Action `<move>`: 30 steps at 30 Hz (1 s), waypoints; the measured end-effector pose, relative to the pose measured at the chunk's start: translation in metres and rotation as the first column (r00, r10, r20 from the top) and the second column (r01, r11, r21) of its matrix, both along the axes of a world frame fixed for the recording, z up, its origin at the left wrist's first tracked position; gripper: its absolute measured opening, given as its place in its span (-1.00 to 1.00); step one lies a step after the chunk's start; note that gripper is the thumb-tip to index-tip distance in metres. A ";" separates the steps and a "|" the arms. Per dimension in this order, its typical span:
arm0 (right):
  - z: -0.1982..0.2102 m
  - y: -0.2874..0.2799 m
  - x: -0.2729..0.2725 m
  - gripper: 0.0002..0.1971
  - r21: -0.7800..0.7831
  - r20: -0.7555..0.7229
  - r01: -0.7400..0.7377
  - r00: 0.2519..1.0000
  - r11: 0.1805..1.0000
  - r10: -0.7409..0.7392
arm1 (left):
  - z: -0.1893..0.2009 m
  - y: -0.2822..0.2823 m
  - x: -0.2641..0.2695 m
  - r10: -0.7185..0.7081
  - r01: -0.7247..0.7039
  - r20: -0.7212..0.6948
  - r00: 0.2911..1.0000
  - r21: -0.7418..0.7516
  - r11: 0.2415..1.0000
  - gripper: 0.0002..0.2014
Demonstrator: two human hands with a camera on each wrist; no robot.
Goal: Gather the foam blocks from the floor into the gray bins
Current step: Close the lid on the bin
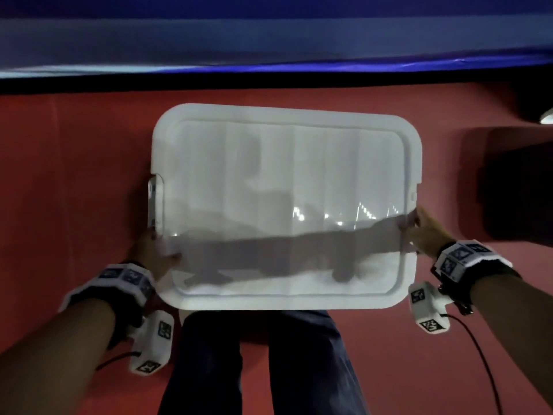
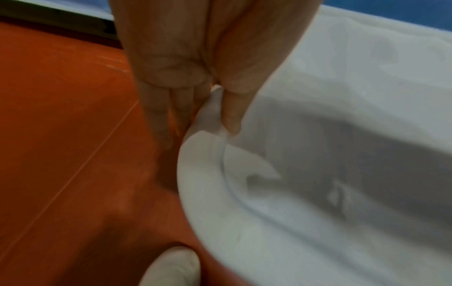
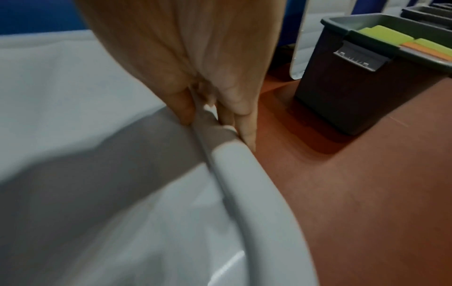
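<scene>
While both hands pinch the white lid [image 1: 285, 187], left grip [image 1: 155, 253] at 9 o'clock, right grip [image 1: 425, 232] at 3, a gray bin [image 3: 354, 92] holds foam blocks [image 3: 401, 41].

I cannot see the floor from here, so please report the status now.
Left hand and right hand each grip the white lid edge. Gray bin holds foam blocks. Nothing blocking.

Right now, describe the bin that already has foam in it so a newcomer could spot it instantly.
Start from the big white lid that the left hand and right hand hold over the red floor. To its right stands a dark gray bin with a latch on its end. It is open-topped, with green and orange foam blocks showing at its rim.
</scene>
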State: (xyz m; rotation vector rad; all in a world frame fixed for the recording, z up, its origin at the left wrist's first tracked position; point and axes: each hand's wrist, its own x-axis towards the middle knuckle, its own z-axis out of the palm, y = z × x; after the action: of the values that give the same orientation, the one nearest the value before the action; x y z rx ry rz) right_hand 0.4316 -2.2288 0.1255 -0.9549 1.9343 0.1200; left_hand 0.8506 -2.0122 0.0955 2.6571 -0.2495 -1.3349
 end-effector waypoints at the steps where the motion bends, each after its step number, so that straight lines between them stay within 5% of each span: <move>1: 0.001 -0.006 -0.005 -0.83 -0.013 0.039 0.036 0.999 0.999 -0.036 | 0.000 -0.008 0.009 0.051 -0.049 0.017 0.999 -0.089 0.995 -0.42; 3: 0.002 -0.012 -0.007 -0.81 0.028 0.074 0.238 0.968 0.971 -0.239 | -0.004 -0.027 0.030 0.115 -0.114 -0.007 0.993 -0.177 0.978 -0.52; 5: -0.007 -0.010 -0.009 -0.57 -0.010 0.015 0.120 0.993 0.993 -0.120 | -0.010 -0.041 0.045 0.106 -0.117 -0.052 0.993 -0.290 0.950 -0.41; 9: -0.032 0.008 -0.008 -0.34 -0.066 -0.130 0.032 0.991 0.997 -0.040 | -0.035 -0.033 0.055 -0.101 0.103 0.020 0.995 -0.214 0.971 -0.06; 13: -0.035 0.008 -0.016 -0.14 -0.113 -0.178 0.036 0.982 0.993 -0.056 | -0.031 -0.031 0.045 -0.219 0.279 0.221 0.950 -0.294 0.914 -0.45; 15: -0.036 0.008 -0.017 0.04 -0.099 -0.189 0.040 0.980 0.994 -0.058 | -0.026 -0.032 0.043 -0.255 0.347 0.301 0.919 -0.310 0.885 -0.47; 18: -0.036 0.010 -0.018 -0.13 -0.113 -0.158 0.062 0.984 0.992 -0.080 | -0.030 -0.024 0.045 -0.246 0.323 0.280 0.928 -0.275 0.906 -0.32; 20: -0.034 0.011 -0.016 -0.10 -0.166 -0.130 0.118 0.981 0.979 -0.141 | -0.029 -0.026 0.045 -0.048 0.104 0.194 0.980 -0.290 0.951 -0.22; 22: -0.033 0.010 -0.016 -0.20 -0.195 -0.140 0.151 0.974 0.969 -0.180 | -0.020 -0.034 0.039 0.032 0.018 0.153 0.988 -0.315 0.949 -0.35; 26: -0.020 0.008 -0.006 -0.59 -0.253 -0.151 0.093 0.979 0.963 -0.135 | -0.005 -0.045 0.027 -0.013 0.068 0.156 0.988 -0.347 0.936 -0.45; 28: -0.015 0.011 0.002 -0.53 -0.226 -0.173 0.017 0.983 0.974 -0.057 | -0.003 -0.046 0.020 -0.069 0.124 0.181 0.981 -0.310 0.943 -0.28; 30: -0.013 0.015 0.006 -0.52 -0.227 -0.170 -0.025 0.985 0.974 -0.014 | 0.001 -0.045 0.012 -0.092 0.143 0.240 0.966 -0.205 0.968 -0.39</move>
State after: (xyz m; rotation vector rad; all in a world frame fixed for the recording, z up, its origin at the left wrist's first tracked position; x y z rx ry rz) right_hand 0.4372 -2.2136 0.1122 -1.1325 2.1369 -0.0190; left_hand 0.8629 -2.0574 0.0962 2.6361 -0.5593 -0.9610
